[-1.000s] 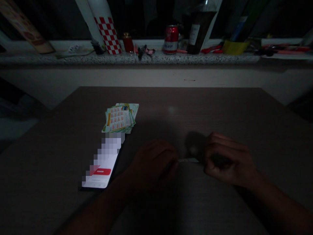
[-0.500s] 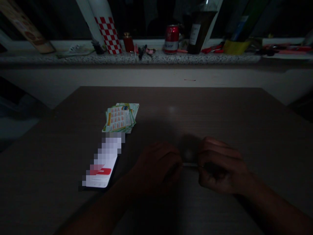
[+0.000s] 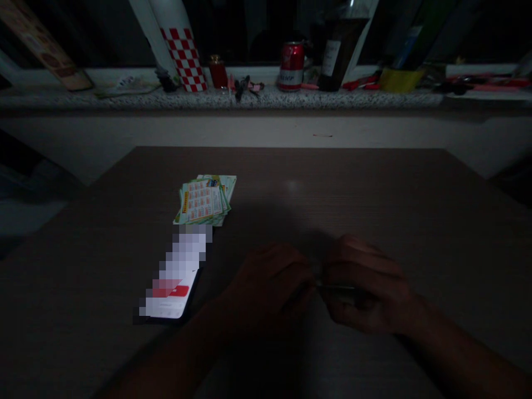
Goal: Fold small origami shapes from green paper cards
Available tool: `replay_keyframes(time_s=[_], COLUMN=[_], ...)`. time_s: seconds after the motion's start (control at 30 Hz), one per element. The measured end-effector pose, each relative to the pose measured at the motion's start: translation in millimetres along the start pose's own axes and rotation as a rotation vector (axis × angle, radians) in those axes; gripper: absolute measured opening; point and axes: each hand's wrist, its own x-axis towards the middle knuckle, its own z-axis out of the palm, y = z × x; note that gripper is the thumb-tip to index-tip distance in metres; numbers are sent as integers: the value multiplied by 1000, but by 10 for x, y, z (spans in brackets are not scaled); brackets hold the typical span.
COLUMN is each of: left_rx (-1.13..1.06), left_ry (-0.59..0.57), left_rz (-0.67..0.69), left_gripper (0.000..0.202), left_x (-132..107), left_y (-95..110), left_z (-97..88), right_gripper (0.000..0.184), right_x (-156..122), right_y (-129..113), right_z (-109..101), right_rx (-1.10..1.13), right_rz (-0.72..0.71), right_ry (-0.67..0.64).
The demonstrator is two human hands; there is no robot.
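Observation:
My left hand (image 3: 276,282) is closed low over the table, its fingertips almost meeting those of my right hand (image 3: 366,285). A thin flat thing (image 3: 337,287) with a pale edge shows edge-on between the thumb and fingers of my right hand. It is too dark to tell its kind, and what my left fingers pinch is hidden. Left of the hands lies a phone (image 3: 183,306) with a lit, partly pixelated screen. Just beyond the phone is a loose pile of printed green-and-white cards (image 3: 203,200).
The dim wooden table (image 3: 353,188) reaches to a wall under a speckled stone sill (image 3: 257,101). On the sill stand a red-and-white checkered bottle (image 3: 185,58), a small red bottle (image 3: 218,73), a drink can (image 3: 291,66) and a dark labelled container (image 3: 336,58).
My right hand has shifted left, closing the gap to my left hand. The thin thing that spanned the gap now shows mostly inside my right hand. Phone and cards stay put.

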Motion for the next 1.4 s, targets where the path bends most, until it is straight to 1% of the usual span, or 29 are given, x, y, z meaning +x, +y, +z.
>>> replay_keyframes(time_s=[0.1,0.2,0.37,0.6,0.9,1.07,1.2,1.4], left_rx=[-29,-38,-41,-62,-1,-2,-8,-43], left_ry=[30,38,70,59,45,79,93,102], left_rz=[7,-14,9,21,48,55,25,-3], left_gripper=[5,7,3,7,2,3,5,10], left_x=[-7,-14,8,14,62,75,60,36], left_y=[8,3,6,34,23,19,-7,-63], left_z=[18,8,-6,23,49,33,7,-77], right_gripper=[20,20,21,22,13,13,14,16], right_x=[-5,-17,-19,-46,0,-16,-20,43], right_y=[5,23,19,18,12,17,14,-14], right_z=[35,29,24,75,70,77,70,10], right_rx=[-1,-9,-5,6,-44,-27,-16,3], right_rz=[-25,-23,-28,-39,-80,-78,-58,-28], right_ry=[16,23,23,27,1,8,45,75])
